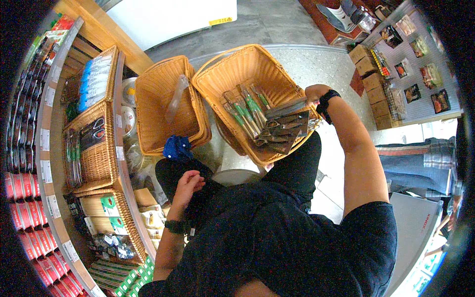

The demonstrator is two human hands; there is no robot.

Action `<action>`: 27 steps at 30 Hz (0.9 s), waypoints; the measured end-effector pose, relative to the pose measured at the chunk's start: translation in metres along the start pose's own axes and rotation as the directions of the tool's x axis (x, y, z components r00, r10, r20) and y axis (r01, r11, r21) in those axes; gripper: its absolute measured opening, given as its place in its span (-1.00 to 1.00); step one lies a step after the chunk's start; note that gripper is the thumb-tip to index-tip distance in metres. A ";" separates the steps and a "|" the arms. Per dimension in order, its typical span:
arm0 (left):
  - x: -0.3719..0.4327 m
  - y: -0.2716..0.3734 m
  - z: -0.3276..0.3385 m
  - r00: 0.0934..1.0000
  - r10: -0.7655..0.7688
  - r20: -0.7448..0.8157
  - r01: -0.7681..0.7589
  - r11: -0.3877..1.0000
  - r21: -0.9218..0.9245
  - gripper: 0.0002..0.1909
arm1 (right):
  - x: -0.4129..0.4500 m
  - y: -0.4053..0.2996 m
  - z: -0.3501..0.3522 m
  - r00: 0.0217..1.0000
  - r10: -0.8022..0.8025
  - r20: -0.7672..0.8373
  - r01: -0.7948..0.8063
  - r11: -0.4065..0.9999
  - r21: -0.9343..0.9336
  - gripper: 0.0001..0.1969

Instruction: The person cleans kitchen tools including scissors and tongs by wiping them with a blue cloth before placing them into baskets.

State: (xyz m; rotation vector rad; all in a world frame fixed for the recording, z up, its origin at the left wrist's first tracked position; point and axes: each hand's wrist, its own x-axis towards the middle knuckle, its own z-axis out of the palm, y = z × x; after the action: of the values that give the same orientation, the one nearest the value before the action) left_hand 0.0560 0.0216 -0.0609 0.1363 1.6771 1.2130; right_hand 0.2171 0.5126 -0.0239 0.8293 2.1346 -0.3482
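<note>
My right hand [316,94] is at the right rim of a tan wicker basket [219,74], its fingers closed on the end of a clear plastic package [287,108]. In this basket lie several long clear-wrapped utensils with green parts [246,107]. Dark carded packs of scissors [284,130] overlap near its front right corner. My left hand [189,185] hovers by my left thigh, fingers curled together with nothing visible in them. A second wicker basket [148,96], further left, holds a long clear plastic sleeve [177,98]. A dark blue cloth [177,147] hangs at its front rim.
Shelving [122,148] on the left carries a wicker tray [94,156] with carded scissors [98,128] and other packaged goods. A pegboard display [423,70] and brown boxes [373,89] stand at right. Folded cloth goods [415,163] lie below them.
</note>
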 end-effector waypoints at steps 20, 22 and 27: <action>0.002 0.000 0.008 1.000 0.015 0.019 -0.016 0.997 0.071 -0.75 | -0.008 0.027 0.011 0.928 -0.037 -0.370 0.239 0.822 0.517 -0.82; 0.001 0.004 0.010 0.999 -0.004 0.040 0.001 0.997 0.072 -0.75 | -0.005 0.026 0.016 0.912 0.046 -0.408 0.229 0.768 0.598 -0.82; 0.002 0.010 0.010 0.998 0.029 0.064 -0.035 0.995 0.097 -0.74 | -0.002 0.012 0.022 0.852 0.046 -0.522 0.349 0.693 0.631 -0.80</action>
State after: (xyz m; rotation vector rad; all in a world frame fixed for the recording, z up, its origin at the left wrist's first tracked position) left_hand 0.0587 0.0341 -0.0542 0.2600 1.6857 1.1383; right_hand 0.2390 0.5102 -0.0361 1.2767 2.5923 -1.2384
